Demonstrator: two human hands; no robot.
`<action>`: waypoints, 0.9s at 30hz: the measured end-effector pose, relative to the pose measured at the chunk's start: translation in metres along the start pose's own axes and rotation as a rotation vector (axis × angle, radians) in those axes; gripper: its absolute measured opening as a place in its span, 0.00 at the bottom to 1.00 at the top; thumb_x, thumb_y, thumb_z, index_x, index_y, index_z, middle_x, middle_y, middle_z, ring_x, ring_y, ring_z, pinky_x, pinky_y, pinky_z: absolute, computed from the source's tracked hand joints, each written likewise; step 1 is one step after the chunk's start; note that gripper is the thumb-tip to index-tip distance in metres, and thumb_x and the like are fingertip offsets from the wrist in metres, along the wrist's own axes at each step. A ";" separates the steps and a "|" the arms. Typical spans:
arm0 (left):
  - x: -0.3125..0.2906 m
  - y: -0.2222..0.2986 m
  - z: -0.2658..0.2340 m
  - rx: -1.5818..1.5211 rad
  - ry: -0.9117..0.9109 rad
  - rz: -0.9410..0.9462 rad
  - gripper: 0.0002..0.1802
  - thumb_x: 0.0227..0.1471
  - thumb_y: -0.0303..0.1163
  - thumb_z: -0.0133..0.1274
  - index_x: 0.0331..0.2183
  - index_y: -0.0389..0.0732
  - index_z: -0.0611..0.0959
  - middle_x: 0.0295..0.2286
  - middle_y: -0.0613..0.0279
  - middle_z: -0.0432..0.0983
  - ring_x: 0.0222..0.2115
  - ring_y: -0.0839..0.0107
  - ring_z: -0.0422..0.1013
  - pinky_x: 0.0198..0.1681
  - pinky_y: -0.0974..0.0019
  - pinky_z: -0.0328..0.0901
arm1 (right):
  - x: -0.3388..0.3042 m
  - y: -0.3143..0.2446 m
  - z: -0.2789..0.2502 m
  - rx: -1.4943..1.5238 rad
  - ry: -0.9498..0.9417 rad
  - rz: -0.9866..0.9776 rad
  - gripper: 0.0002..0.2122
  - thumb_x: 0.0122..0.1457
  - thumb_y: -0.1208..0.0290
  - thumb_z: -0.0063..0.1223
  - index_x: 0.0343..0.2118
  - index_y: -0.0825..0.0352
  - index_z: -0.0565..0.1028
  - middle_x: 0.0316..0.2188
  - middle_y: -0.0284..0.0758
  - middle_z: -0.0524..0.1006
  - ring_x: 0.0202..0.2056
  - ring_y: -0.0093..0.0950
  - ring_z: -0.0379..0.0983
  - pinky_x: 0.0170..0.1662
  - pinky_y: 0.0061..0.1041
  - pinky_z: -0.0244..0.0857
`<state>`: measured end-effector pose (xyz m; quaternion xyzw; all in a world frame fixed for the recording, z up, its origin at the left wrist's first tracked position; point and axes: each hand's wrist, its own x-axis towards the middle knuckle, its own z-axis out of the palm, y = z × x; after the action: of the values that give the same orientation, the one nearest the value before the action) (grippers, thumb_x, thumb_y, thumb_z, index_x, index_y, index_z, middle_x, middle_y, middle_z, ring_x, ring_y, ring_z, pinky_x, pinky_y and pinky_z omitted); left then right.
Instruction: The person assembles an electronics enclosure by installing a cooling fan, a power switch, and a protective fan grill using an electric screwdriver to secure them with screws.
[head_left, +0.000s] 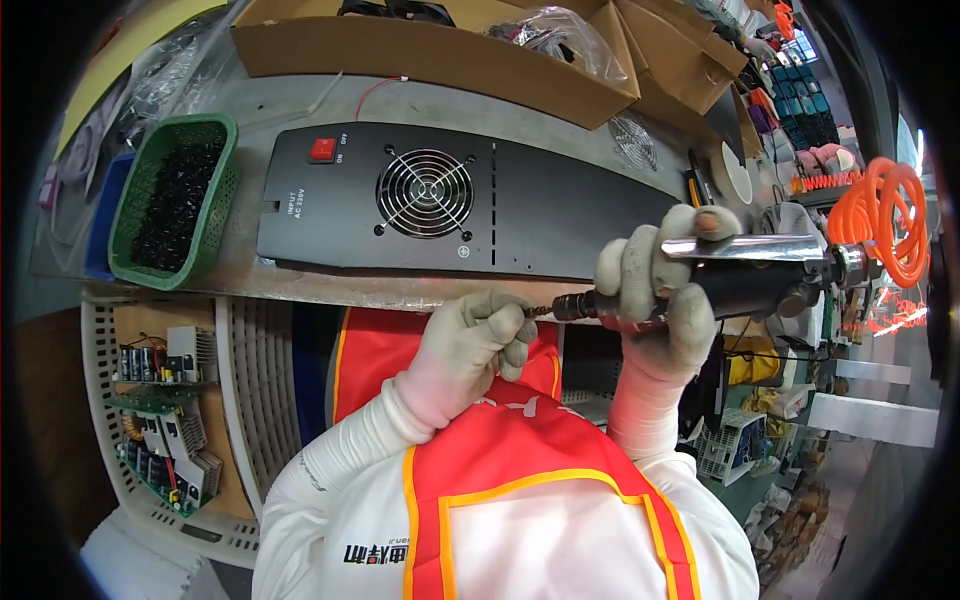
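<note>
My right hand (655, 270), in a whitish glove, is wrapped round a black air-powered driver (745, 285) with a long silver lever. The tool lies level with its nose pointing left, and an orange coiled hose (880, 225) joins its rear end. My gloved left hand (485, 335) pinches the tip of the thin bit (541, 311) at the tool's nose; whether a screw sits there is hidden by the fingers. Just beyond both hands lies a black metal panel (575, 205) with a red switch (322, 150) and a round chrome fan guard (425, 192).
A green basket (228, 180) of small black parts stands left of the panel, beside a blue bin (104, 230). Cardboard boxes (430, 50) line the table's back. At lower left, a white plastic crate (105, 420) holds circuit boards (165, 440). A thin red wire (375, 88) lies behind the panel.
</note>
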<state>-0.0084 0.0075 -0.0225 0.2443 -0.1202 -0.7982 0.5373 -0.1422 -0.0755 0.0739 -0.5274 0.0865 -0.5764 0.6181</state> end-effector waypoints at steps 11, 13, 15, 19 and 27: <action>0.011 -0.014 0.001 -0.021 0.097 0.129 0.12 0.56 0.36 0.55 0.35 0.36 0.77 0.27 0.63 0.75 0.20 0.80 0.68 0.21 0.76 0.64 | -0.009 0.002 0.015 -0.060 0.131 -0.061 0.19 0.54 0.77 0.55 0.49 0.63 0.65 0.36 0.36 0.70 0.15 0.16 0.57 0.25 0.22 0.59; 0.009 -0.010 0.000 -0.003 0.096 0.165 0.12 0.56 0.35 0.55 0.35 0.35 0.77 0.27 0.63 0.75 0.20 0.79 0.68 0.21 0.76 0.64 | -0.006 0.003 0.019 -0.067 0.117 -0.042 0.18 0.54 0.80 0.52 0.48 0.64 0.65 0.36 0.36 0.71 0.14 0.16 0.56 0.24 0.22 0.59; 0.003 -0.001 -0.005 0.132 0.110 0.124 0.11 0.56 0.33 0.54 0.36 0.34 0.77 0.27 0.62 0.75 0.20 0.79 0.68 0.22 0.76 0.64 | -0.003 0.005 0.019 -0.073 0.102 -0.022 0.17 0.53 0.83 0.49 0.47 0.64 0.66 0.35 0.37 0.71 0.14 0.16 0.56 0.24 0.23 0.58; -0.019 0.030 -0.011 0.981 0.373 0.690 0.27 0.43 0.40 0.64 0.46 0.42 0.78 0.25 0.65 0.71 0.22 0.75 0.68 0.25 0.72 0.64 | 0.010 0.013 0.008 -0.003 -0.001 -0.004 0.18 0.52 0.87 0.43 0.46 0.64 0.66 0.34 0.38 0.71 0.14 0.17 0.57 0.22 0.24 0.60; -0.005 0.079 -0.038 2.107 0.320 0.904 0.32 0.30 0.39 0.65 0.43 0.44 0.76 0.47 0.55 0.68 0.49 0.52 0.63 0.54 0.48 0.56 | 0.019 0.042 0.010 -0.155 0.032 0.098 0.17 0.51 0.89 0.45 0.44 0.66 0.65 0.33 0.42 0.72 0.21 0.23 0.66 0.24 0.23 0.65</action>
<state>0.0761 -0.0162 -0.0173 0.6039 -0.7331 0.0027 0.3128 -0.1026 -0.0947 0.0563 -0.5596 0.1666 -0.5455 0.6013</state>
